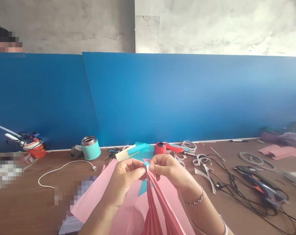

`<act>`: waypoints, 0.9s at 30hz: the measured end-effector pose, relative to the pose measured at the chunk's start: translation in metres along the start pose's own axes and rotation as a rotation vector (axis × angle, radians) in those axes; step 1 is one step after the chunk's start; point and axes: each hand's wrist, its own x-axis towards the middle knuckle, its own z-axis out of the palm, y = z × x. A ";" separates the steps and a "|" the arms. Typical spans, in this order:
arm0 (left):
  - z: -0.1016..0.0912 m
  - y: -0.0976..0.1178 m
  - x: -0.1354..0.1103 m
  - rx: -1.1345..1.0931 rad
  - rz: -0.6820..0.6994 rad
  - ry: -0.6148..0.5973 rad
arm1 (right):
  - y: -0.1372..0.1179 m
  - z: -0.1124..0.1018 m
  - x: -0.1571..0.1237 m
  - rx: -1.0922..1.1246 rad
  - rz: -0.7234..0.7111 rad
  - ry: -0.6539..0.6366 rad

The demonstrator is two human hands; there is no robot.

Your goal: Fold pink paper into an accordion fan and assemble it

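Observation:
My left hand [125,178] and my right hand [172,170] meet over the middle of the table, fingertips pinched around the gathered top of a pleated pink paper [153,212]. At that top sits a small light-blue band [146,164], held between both thumbs and forefingers. From the pinch, the folds hang downward and fan out in two parts toward me. Flat pink sheets [95,194] lie beneath my wrists. Beyond my fingers are teal paper [148,150] and a red object with a handle [160,148].
On the right lie a glue gun [263,187], black cables [232,181], white paper strips [206,178] and tape rings [254,160]. On the left are a mint container [90,148], a white USB cable [62,164] and a red-and-white tub [35,147]. A blue partition [174,98] borders the table's back.

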 end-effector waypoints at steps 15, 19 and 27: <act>0.010 -0.002 0.000 -0.080 -0.063 -0.028 | 0.006 0.001 0.004 0.088 0.055 -0.008; 0.008 -0.001 0.000 -0.011 -0.033 -0.011 | 0.005 0.003 0.003 0.067 0.064 -0.020; -0.001 0.009 0.003 -0.067 -0.013 0.030 | 0.003 0.001 0.002 0.137 0.136 -0.178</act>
